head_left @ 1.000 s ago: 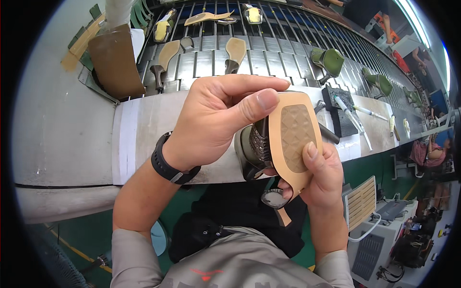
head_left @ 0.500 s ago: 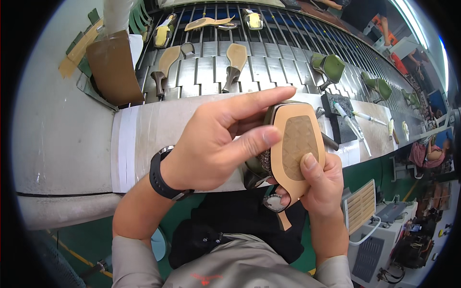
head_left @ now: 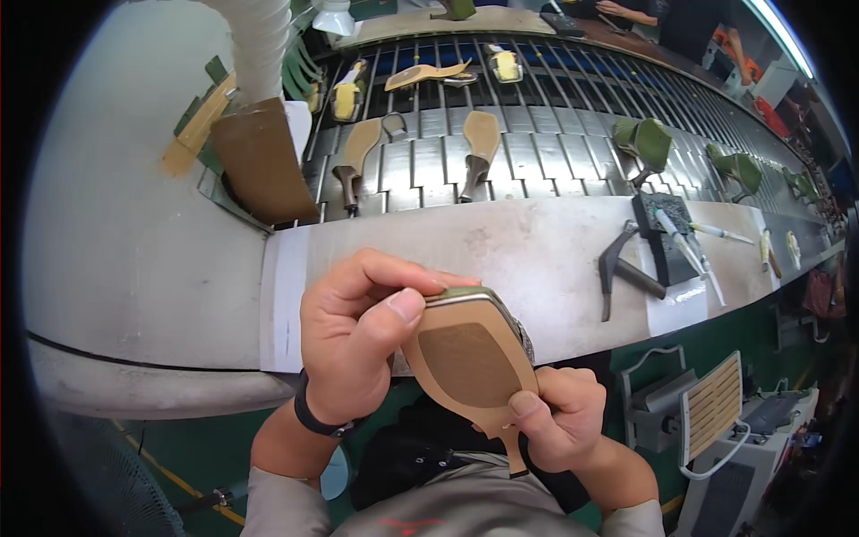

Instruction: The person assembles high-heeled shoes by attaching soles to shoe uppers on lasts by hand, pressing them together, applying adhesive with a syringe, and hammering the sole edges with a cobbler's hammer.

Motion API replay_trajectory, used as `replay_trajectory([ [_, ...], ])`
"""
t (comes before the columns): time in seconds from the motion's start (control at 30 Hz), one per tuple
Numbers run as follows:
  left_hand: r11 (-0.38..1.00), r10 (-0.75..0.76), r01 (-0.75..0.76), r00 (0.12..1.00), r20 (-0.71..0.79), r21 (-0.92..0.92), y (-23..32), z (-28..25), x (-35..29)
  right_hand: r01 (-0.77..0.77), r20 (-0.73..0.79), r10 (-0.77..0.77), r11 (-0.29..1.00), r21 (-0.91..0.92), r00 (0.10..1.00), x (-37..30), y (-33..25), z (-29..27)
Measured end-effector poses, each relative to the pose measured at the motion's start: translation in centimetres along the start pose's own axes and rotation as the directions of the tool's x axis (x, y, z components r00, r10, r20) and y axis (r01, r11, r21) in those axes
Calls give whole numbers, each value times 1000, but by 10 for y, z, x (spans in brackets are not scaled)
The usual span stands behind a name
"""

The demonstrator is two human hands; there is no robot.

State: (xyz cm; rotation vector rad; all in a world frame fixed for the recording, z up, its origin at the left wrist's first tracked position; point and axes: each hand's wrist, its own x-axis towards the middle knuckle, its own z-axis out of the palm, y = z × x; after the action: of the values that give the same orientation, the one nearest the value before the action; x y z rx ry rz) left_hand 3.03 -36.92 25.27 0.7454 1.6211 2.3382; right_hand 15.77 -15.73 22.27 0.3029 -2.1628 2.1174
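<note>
Between my hands is a shoe, its tan sole with a darker textured patch facing up. Dark green upper shows along its far toe edge, and its narrow shank end points toward my body. My left hand closes around the left side of the toe, thumb on the rim of the sole. Near the narrow part, my right hand grips the right side with the thumb on the sole. The shoe is tilted above the bench's front edge, and most of its upper is hidden underneath.
On the pale bench lie a hammer, a black block and white pen-like tools. Behind runs a metal conveyor bearing tan soles and green heeled shoes. A brown board stands left, below a white hose.
The shoe has come lower and closer to my body, and its toe has swung to the left. My left hand, stretched across the toe before, now grips its edge.
</note>
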Motion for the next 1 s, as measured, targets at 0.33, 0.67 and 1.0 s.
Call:
replay_trajectory([
  [0.33,984,-83,92,995,-63,152,17,-6,-20,212,-2,-224,928,-306,975,24,-7,37],
  [0.67,872,83,-58,996,-31,486,15,-5,-15,162,-31,-177,947,-279,984,26,-11,40],
  [1.0,788,138,-52,986,-94,613,-98,-31,-71,259,247,-94,517,-816,964,47,45,-13],
])
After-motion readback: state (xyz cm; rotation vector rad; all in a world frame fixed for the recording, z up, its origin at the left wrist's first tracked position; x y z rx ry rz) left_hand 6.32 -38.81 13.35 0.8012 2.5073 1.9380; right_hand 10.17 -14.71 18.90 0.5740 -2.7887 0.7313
